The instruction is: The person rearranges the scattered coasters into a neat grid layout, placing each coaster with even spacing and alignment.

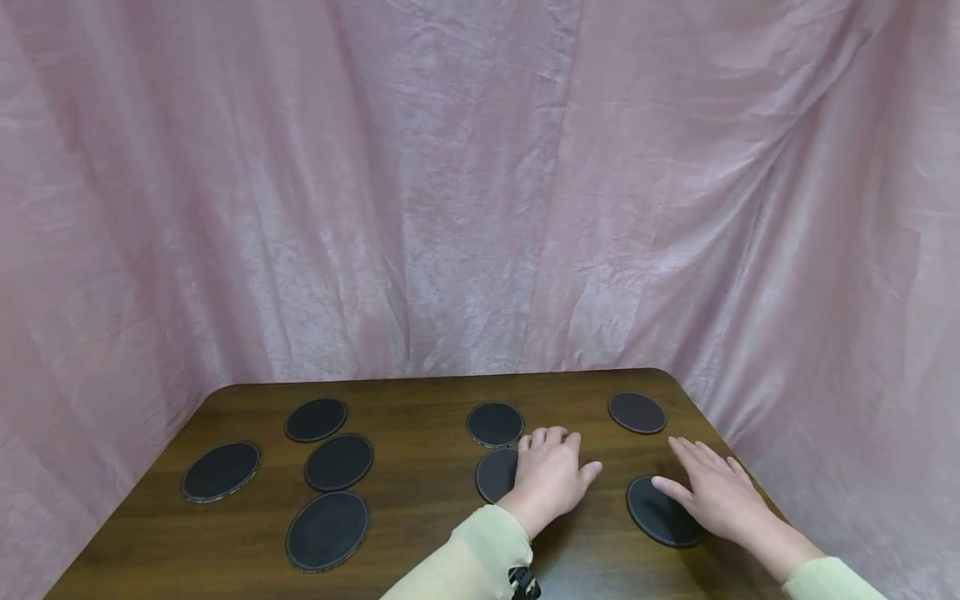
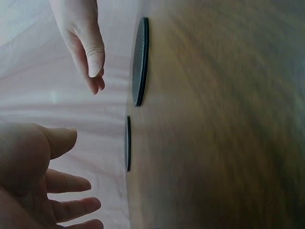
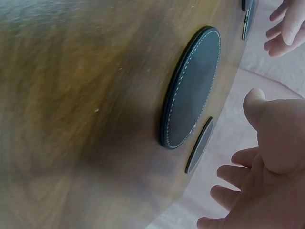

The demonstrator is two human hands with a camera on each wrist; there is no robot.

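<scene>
Two grips, the bare left hand (image 1: 550, 473) and right hand (image 1: 716, 498), hover spread above the brown wooden table (image 1: 420, 475). A round black stitched leather-like disc (image 1: 660, 522) lies near the right hand, a second disc (image 1: 493, 475) partly hidden by the left; four further discs (image 1: 338, 462) lie leftward, two others (image 1: 496, 424) toward the far edge.

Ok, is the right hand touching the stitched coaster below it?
No, the right wrist view shows the right hand apart from the stitched coaster.
</scene>
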